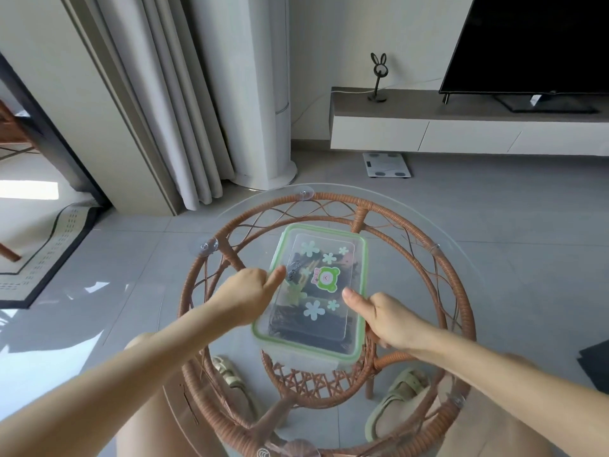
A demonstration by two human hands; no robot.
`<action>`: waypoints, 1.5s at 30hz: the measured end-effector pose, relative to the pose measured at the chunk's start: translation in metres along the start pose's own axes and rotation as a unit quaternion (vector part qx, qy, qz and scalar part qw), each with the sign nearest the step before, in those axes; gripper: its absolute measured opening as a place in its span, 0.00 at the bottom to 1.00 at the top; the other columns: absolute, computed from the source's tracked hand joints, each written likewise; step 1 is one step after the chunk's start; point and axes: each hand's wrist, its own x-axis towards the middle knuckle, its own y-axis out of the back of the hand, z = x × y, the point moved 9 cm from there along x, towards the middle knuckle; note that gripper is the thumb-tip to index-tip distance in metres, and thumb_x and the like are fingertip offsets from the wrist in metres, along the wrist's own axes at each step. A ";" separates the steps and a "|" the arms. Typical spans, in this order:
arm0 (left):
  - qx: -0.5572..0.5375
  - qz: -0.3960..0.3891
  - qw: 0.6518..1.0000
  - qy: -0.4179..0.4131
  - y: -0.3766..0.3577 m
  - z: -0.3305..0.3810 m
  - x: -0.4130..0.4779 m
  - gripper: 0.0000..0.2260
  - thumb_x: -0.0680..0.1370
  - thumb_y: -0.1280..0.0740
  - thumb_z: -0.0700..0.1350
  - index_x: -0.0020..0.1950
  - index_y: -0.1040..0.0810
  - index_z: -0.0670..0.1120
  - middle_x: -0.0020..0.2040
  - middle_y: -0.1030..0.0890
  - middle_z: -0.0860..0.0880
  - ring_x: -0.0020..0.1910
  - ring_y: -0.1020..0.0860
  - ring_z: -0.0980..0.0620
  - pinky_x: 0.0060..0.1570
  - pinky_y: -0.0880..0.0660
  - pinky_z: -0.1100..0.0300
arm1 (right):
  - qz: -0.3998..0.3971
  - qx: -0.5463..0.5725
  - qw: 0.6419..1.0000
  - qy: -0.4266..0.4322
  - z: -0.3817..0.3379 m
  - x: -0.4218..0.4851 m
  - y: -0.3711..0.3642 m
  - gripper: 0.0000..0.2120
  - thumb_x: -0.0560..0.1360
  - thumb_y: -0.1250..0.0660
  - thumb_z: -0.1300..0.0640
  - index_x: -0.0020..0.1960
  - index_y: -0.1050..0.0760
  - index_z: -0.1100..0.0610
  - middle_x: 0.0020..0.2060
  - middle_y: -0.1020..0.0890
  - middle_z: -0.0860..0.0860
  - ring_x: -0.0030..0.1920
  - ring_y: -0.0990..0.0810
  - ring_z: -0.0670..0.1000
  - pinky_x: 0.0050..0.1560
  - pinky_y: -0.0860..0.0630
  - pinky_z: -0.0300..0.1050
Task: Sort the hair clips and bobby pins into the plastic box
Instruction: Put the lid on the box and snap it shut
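Note:
A clear plastic box (357, 258) with a green-rimmed lid and flower and bear stickers lies on the round glass table top. Dark hair clips and bobby pins (296, 324) show through the lid inside it. My left hand (248, 293) grips the box's left edge, thumb pressing on the lid. My right hand (385, 319) holds the right edge, thumb on top of the lid. The fingers of both hands are hidden under the box's sides. A single thin bobby pin (191, 405) lies on the glass near the table's front left.
The glass top (445, 245) rests on a brown rattan frame (428, 225) with suction cups. My sandalled feet show through the glass. Beyond stand curtains, a white column, a bathroom scale (387, 164) on the floor and a TV cabinet with a screen.

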 end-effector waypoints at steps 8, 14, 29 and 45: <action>-0.303 0.044 0.938 0.161 -0.014 -0.043 -0.075 0.39 0.66 0.50 0.73 0.60 0.28 0.44 0.62 0.27 0.39 0.57 0.25 0.46 0.59 0.25 0.44 | 0.113 0.163 0.977 -0.083 0.011 -0.017 -0.026 0.27 0.75 0.46 0.37 0.28 0.32 0.56 0.18 0.30 0.48 0.18 0.33 0.44 0.25 0.35 0.38; -0.546 0.059 0.826 0.130 -0.035 -0.046 -0.108 0.32 0.66 0.33 0.67 0.63 0.26 0.49 0.56 0.17 0.50 0.56 0.20 0.51 0.56 0.23 0.52 | 0.153 0.205 0.965 -0.052 -0.020 -0.029 -0.077 0.25 0.76 0.46 0.41 0.27 0.33 0.54 0.12 0.33 0.45 0.16 0.35 0.40 0.18 0.42 0.31; -0.559 0.420 0.665 0.260 0.032 -0.203 -0.242 0.16 0.65 0.25 0.56 0.43 0.20 0.45 0.34 0.16 0.49 0.37 0.16 0.47 0.51 0.21 0.48 | 0.027 0.123 0.990 0.069 -0.090 -0.013 -0.108 0.20 0.78 0.44 0.46 0.42 0.23 0.60 0.30 0.18 0.56 0.28 0.24 0.49 0.30 0.31 0.41; -0.484 0.309 0.710 0.409 -0.024 -0.300 -0.218 0.17 0.66 0.24 0.50 0.39 0.25 0.39 0.33 0.23 0.43 0.28 0.24 0.47 0.25 0.26 0.60 | 0.309 -0.355 0.876 0.106 0.008 0.034 0.028 0.13 0.76 0.40 0.56 0.53 0.24 0.63 0.50 0.18 0.61 0.50 0.22 0.63 0.46 0.26 0.51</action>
